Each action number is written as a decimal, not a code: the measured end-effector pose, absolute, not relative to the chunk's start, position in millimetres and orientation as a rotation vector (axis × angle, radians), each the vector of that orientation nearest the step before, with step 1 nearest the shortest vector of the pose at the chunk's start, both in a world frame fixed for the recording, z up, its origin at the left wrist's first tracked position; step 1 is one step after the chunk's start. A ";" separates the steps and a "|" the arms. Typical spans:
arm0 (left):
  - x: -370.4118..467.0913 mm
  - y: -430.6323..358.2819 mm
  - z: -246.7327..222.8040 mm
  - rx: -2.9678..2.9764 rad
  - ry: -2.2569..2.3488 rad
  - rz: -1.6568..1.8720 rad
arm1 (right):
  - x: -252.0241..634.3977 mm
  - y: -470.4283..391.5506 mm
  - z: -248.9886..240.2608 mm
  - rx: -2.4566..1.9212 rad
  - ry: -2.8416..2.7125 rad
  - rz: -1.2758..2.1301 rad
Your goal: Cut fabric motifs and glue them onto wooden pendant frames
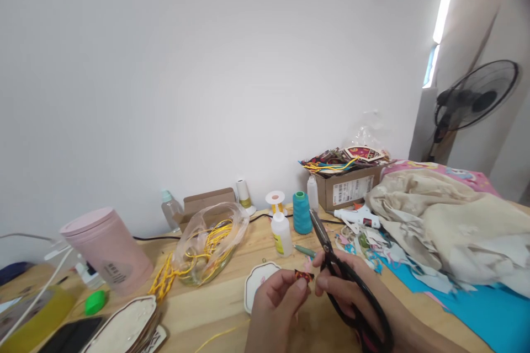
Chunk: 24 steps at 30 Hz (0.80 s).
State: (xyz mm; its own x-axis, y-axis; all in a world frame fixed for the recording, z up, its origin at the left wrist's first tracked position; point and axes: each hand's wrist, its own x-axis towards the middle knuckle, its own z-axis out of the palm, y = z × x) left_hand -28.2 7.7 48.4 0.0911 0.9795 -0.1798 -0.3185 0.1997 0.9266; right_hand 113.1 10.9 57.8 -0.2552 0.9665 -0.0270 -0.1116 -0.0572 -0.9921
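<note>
A small scrap of dark fabric with an orange-red pattern [304,275] is pinched between the thumb and fingers of my left hand [275,306]. My right hand [350,290] grips black-handled scissors [327,245], whose blades point up and away from me. The right fingertips are close to the scrap's right side. Behind my left hand lies a white scalloped panel with a dark border [252,285], partly covered by the hand. A white squeeze bottle with a yellow label [282,234] and a teal thread cone [302,214] stand just beyond.
At left are a pink canister [111,248], a stack of scalloped panels [124,325] and a phone [70,336]. Yellow cord [215,240] fills a plastic bag. A cardboard box [351,190], glue gun [360,216], scraps, beige cloth [447,220] and blue sheet [476,309] occupy the right.
</note>
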 end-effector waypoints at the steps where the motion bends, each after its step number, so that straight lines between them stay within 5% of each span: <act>1: -29.1 8.0 47.8 0.839 1.013 1.193 | 114.3 10.7 58.1 -1.000 -1.346 1.471; 24: -19.5 4.9 53.1 0.674 1.056 1.391 | 107.7 5.0 18.3 -0.978 -1.658 1.209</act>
State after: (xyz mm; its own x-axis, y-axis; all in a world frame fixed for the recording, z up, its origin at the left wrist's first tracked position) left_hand -19.5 4.9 53.1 -0.1286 0.9730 -0.1917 -0.4461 0.1159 0.8875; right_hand 107.7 5.0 18.3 -0.3415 0.9224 0.1802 0.1102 0.2297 -0.9670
